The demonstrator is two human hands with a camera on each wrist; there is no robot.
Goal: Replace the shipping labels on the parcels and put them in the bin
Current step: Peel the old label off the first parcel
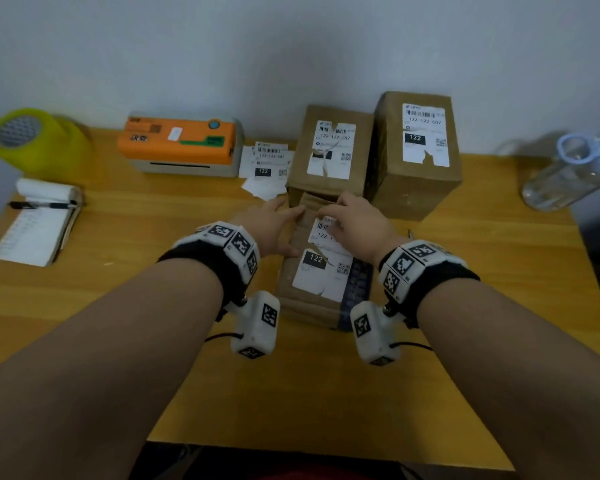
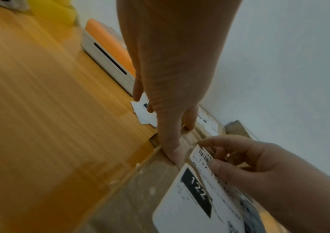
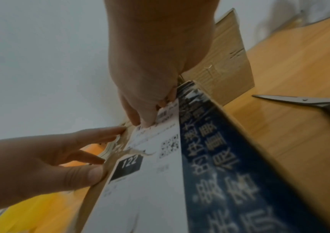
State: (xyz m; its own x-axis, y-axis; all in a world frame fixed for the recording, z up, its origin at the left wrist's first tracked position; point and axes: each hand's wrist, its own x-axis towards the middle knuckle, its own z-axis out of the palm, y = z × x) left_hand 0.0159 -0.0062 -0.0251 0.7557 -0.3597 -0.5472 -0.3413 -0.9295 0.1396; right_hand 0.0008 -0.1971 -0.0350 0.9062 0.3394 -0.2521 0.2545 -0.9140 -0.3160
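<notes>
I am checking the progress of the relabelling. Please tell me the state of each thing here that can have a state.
Front parcel: lying flat, old label torn.
Old label: partly peeled at its far end.
Right hand: pinches the label's far edge.
Left hand: steadies the parcel's left side, fingers straight.
Middle parcel: upright, label torn.
Right parcel: upright, label torn at the bottom.
Notepad: open, pen across it.
Scissors: closed.

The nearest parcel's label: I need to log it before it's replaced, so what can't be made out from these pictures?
- Top of the label: head view, covered by the right hand.
- Small print: blurred in both wrist views; only "122" reads.
- Its near end: cut off by the frame edge in both wrist views.
- Parcel left side: partly behind the left hand.
- Bin: in no view.
</notes>
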